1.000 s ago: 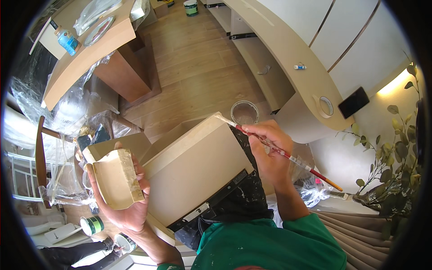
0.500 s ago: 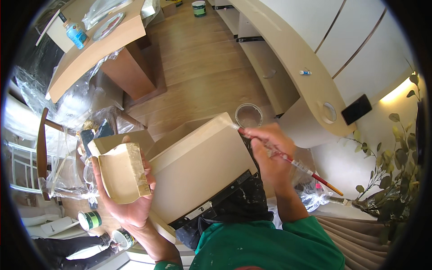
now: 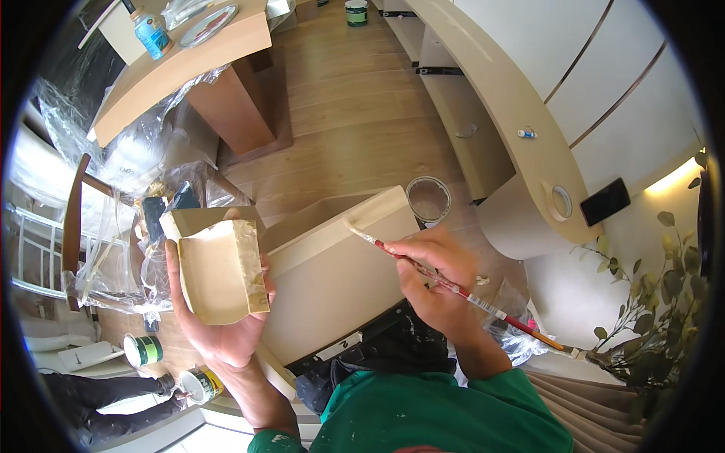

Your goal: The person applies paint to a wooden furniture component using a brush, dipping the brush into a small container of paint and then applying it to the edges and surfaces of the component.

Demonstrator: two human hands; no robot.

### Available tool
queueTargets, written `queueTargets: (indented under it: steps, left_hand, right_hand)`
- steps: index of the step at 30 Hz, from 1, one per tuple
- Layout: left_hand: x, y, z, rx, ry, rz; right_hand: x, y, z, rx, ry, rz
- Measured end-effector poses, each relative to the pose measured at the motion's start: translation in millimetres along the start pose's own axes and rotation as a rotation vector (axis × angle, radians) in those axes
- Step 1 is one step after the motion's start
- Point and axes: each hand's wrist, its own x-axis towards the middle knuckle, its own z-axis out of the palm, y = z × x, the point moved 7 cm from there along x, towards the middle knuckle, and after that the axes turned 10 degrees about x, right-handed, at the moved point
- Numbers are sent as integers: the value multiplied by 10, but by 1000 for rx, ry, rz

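Our right hand has just carried the slim red-handled paintbrush with a yellow-orange tail off the far right corner of the beige open-topped drawer, and the pale, coated bristles now meet the long pale rim partway along, left of that corner. We take this to mean that the brushing is now at the rim's middle stretch rather than its end. Our right thumb and fingers pinch the handle near the bristles.

Our left hand is just left of the drawer's rim, curled around the shallow beige tray with crusted edges, thumb on its left side, fingers along its right; that grip is unchanged. The drawer lies over our lap, its black metal runner along the near edge. On the curved beige counter, a ring of pale tape sits by the rounded near end.
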Motion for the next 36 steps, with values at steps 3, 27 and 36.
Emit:
queueTargets:
  steps: [3, 27, 36]
  left_hand:
    - [-8, 7, -16, 1, 47, 10]
    - [-23, -11, -51, -70, 327, 53]
    - [-4, 0, 7, -25, 116, 44]
  right_hand:
    - [0, 2, 13, 23, -17, -14]
    - [116, 34, -458, -218, 197, -43]
    - [134, -75, -90, -98, 28, -45]
